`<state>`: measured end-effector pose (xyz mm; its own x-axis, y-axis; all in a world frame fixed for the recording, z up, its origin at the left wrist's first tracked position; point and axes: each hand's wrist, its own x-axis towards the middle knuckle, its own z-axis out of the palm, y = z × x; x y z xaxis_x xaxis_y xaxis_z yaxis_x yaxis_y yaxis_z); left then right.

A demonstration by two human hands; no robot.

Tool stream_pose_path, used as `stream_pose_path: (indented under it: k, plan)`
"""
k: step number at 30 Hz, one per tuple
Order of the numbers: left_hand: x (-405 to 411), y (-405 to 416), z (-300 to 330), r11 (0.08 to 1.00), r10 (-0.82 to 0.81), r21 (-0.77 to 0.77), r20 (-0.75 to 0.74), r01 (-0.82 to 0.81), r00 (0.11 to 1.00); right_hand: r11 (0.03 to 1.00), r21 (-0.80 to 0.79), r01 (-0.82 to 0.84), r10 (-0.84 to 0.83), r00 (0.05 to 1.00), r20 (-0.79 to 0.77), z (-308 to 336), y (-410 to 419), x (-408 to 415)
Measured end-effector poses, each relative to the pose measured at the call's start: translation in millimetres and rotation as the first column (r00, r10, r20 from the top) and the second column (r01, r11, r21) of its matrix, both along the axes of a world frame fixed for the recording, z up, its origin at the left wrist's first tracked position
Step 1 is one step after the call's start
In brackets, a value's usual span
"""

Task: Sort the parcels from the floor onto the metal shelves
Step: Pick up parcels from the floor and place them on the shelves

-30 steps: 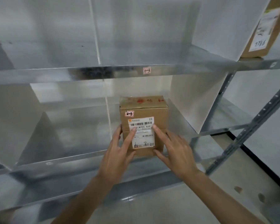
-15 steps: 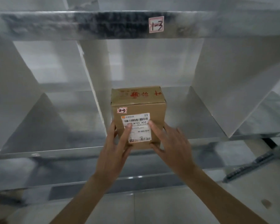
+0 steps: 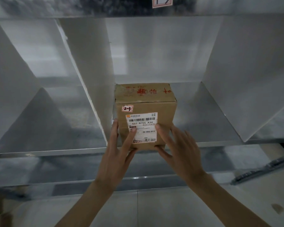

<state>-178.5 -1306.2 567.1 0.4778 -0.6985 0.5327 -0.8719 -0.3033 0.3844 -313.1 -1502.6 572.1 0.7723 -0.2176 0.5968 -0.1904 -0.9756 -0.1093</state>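
Brown cardboard parcel box (image 3: 146, 115), upright, standing on the grey metal shelf (image 3: 203, 112) near its front edge, just right of the slanting white divider panel (image 3: 92, 89) and well left of a second white divider panel (image 3: 246, 82). On the box front: white shipping label (image 3: 142, 126) with barcode and "507-N705 A34", and above-left of it a small pink sticker (image 3: 127, 108) marked "2-3". Red printed characters on the box top. Left hand (image 3: 116, 154) against the box's lower left, thumb along the left side face, fingers (image 3: 131, 136) straight and laid over the label, not curled. Right hand (image 3: 177, 148) at the box's lower right, fingers spread and extended, index tip touching the label's right edge, thumb at the bottom front edge; released rather than grasping. Above the box, on the upper shelf's front lip, a pink tag (image 3: 161, 2), cut off by the frame. Below the box's shelf, a lower shelf edge and pale floor (image 3: 154, 210).
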Motion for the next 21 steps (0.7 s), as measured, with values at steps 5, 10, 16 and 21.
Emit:
stream_pose_path:
  k: [5, 10, 16, 21]
  plan:
    - [4, -6, -1, 1.0, 0.006, 0.009, -0.049, -0.006, 0.999, 1.0, -0.023, 0.02, -0.02, 1.0, -0.003, -1, -4, 6]
    - [12, -20, -2, 1.0, 0.02, -0.001, -0.091, -0.02, 0.996, 1.0, -0.013, 0.009, -0.01, 1.0, -0.025, 3, -12, 18]
    - [19, -30, -1, 0.999, 0.052, -0.007, -0.108, -0.053, 0.993, 0.999, -0.008, 0.036, -0.036, 0.998, -0.055, 2, -19, 29]
    - [23, -32, 0, 0.998, 0.063, 0.004, -0.106, -0.063, 0.992, 0.999, -0.01, 0.037, -0.038, 0.998, -0.051, 2, -22, 34]
